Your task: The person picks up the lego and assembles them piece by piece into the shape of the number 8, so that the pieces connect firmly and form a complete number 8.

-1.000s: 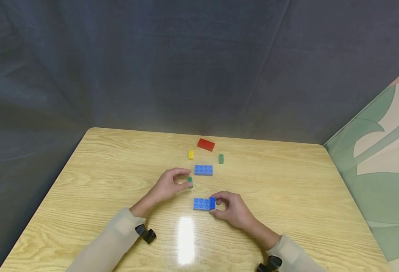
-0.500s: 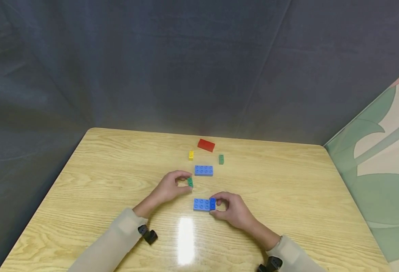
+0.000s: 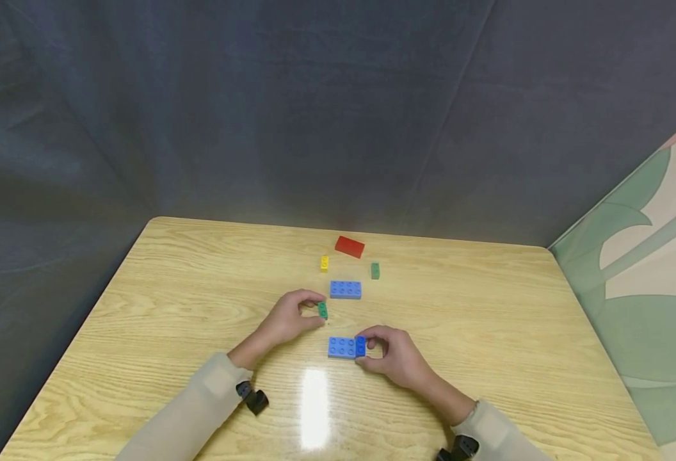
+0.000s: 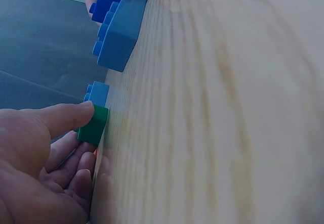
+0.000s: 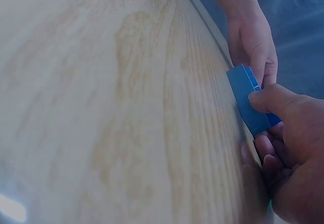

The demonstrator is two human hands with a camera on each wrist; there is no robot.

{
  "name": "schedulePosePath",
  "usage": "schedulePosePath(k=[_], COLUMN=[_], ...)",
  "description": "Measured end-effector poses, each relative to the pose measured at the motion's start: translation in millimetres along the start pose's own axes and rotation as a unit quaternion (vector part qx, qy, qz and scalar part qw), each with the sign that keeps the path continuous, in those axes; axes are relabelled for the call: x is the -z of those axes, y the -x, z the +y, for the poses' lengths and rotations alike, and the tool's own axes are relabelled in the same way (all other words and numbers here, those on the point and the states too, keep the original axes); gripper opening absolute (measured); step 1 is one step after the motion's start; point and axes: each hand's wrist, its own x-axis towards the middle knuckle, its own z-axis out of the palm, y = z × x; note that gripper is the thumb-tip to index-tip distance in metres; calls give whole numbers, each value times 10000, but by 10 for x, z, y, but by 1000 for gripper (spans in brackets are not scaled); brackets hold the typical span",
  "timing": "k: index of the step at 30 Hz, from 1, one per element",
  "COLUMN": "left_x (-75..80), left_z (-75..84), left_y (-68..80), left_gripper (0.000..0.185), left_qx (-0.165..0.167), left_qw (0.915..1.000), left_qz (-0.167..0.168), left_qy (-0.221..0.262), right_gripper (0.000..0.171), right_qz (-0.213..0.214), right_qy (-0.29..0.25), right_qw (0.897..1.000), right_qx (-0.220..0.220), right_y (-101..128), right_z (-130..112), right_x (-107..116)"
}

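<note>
My left hand pinches a small green brick between thumb and forefinger, low against the wooden table. In the left wrist view the thumb presses the green brick, which touches the tabletop. My right hand grips a small dark blue brick at the right end of a light blue brick lying on the table. In the right wrist view my thumb lies on the blue brick, and most of the dark blue brick is hidden.
Further back lie a second light blue brick, a yellow brick, another green brick and a red brick. A dark curtain hangs behind the table. A patterned panel stands at the right.
</note>
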Motion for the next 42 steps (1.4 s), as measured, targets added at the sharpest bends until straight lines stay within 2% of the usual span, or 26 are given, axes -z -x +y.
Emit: schedulePosePath(k=[9, 29, 42], left_x=[2, 100, 100], left_z=[21, 2, 89], left_y=[7, -22, 38], left_gripper=[35, 33, 35], left_qx=[60, -142, -379], left_qw=[10000, 9994, 9973], left_qz=[-15, -248, -417], left_qy=[36, 184, 471], right_gripper=[33, 33, 34], right_qz=[14, 42, 85], right_qy=[-97, -28, 1], right_qw=[9999, 10000, 10000], right_qx=[28, 30, 30], right_y=[7, 14, 4], right_z=[12, -3, -1], right_x=[-5, -9, -4])
